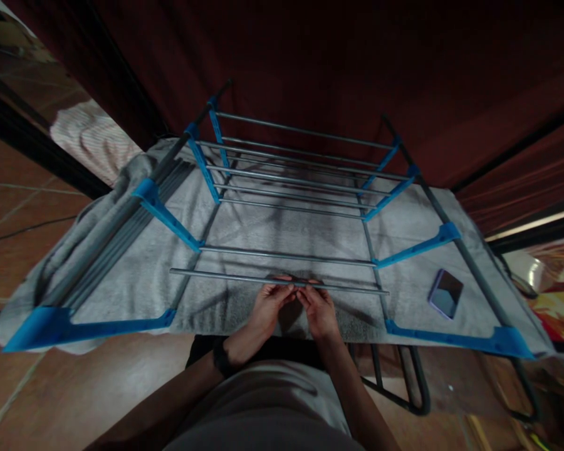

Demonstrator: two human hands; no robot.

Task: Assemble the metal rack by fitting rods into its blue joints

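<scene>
Both of my hands pinch a thin grey metal rod (225,276) near its middle, and it runs crosswise in front of me. My left hand (271,303) wears a dark band at the wrist and has its fingertips closed on the rod. Close beside it, my right hand (318,307) grips the same rod with thumb and fingers. Around and beyond them stands a rack frame of grey tubes with blue plastic brackets (169,219). Several rods (286,255) span between its left and right brackets. The nearest blue bracket pair (451,338) has no rod joined between its ends.
A grey towel-like cloth (338,238) covers the table under the frame. Several loose grey tubes (122,244) lie along the left side. A purple-edged phone (446,293) rests at the right. Dark red curtain (310,62) hangs behind, and black metal chair-like legs (416,382) show below.
</scene>
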